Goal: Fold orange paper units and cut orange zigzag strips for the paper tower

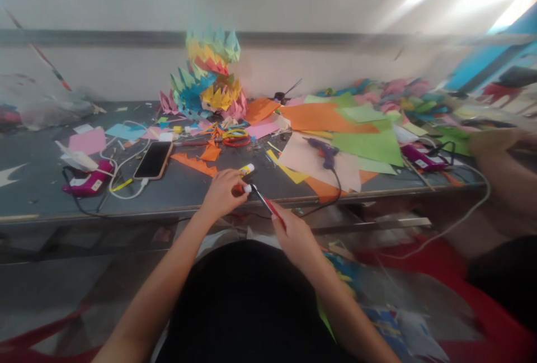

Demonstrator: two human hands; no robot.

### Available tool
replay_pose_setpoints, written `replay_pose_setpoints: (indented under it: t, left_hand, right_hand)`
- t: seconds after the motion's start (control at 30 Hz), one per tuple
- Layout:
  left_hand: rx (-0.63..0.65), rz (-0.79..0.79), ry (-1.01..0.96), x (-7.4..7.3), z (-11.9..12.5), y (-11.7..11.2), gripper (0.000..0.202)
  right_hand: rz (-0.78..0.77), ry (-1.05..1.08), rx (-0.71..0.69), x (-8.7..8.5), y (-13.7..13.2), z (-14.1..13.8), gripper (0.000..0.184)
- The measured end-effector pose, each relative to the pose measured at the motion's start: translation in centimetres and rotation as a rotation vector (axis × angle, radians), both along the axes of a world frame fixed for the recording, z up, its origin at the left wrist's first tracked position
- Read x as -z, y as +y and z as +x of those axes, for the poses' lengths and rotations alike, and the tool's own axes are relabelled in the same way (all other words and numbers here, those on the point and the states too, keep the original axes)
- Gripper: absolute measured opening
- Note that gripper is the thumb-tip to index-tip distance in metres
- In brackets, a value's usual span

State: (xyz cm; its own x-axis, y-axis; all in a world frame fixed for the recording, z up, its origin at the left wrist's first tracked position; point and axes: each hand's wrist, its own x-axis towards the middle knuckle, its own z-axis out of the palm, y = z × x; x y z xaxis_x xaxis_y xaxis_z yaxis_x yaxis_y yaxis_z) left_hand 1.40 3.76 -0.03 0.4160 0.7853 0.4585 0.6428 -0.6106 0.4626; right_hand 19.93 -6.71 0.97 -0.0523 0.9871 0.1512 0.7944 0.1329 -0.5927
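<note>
My left hand (222, 192) is closed near the table's front edge, pinching a small orange paper piece (238, 188). My right hand (293, 234) grips a red glue stick (265, 202) whose white tip touches that paper by the left fingers. A yellow-and-white glue cap or tube (246, 169) lies on the table just beyond the left hand.
The grey table (42, 195) holds a phone (153, 160), cables, orange scissors (235, 137), a purple glue gun (325, 153), magenta devices (88, 181), coloured paper sheets (364, 145) and a stacked folded-paper sculpture (210, 78). Another person's arm (503, 167) is at the right.
</note>
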Motion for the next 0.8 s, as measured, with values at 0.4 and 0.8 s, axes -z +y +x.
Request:
replay_pose_setpoints:
  t: [0.4,0.8]
  left_hand:
    - [-0.017,-0.003,0.073,-0.1,0.1,0.0,0.014]
    - [0.021,0.006,0.036,0.0,-0.1,0.1,0.013]
  right_hand:
    - [-0.016,0.241,0.060,1.8,-0.5,1.5,0.039]
    - [0.046,0.212,0.026,1.3,-0.4,1.1,0.039]
